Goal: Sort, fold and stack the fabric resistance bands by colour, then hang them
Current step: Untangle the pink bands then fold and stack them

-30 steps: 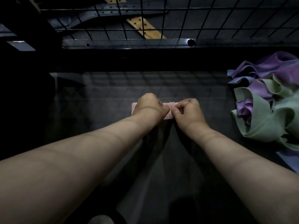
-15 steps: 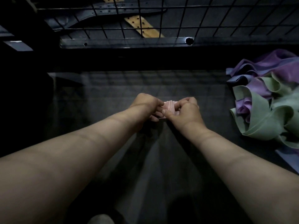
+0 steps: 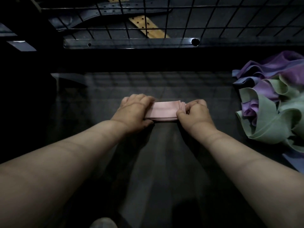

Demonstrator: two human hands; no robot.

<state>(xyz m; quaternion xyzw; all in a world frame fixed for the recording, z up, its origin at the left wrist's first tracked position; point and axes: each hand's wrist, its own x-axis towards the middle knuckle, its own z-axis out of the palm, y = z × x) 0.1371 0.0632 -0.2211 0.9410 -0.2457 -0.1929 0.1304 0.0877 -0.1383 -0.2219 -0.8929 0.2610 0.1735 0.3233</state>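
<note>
A person's left hand (image 3: 134, 111) curls over the left end of the folded pink bands (image 3: 164, 111), thumb tucked against the near edge, while the right hand (image 3: 195, 112) pinches the right end between curled fingers and thumb. The flat, layered bundle lies in the middle of the dark bench (image 3: 164, 162). Its long axis runs left to right across the person's view, and its stepped layer edges show at the right end beside the right knuckles. Well apart on the bench's right side lies a loose heap of purple and green bands (image 3: 271, 112), unfolded and tangled. Beyond the bench, a metal rail (image 3: 131, 42) runs along the foot of a wire grid (image 3: 213, 17). Behind the grid are a dark belt (image 3: 115, 12) and a tan strap (image 3: 148, 27), both punched with holes.
</note>
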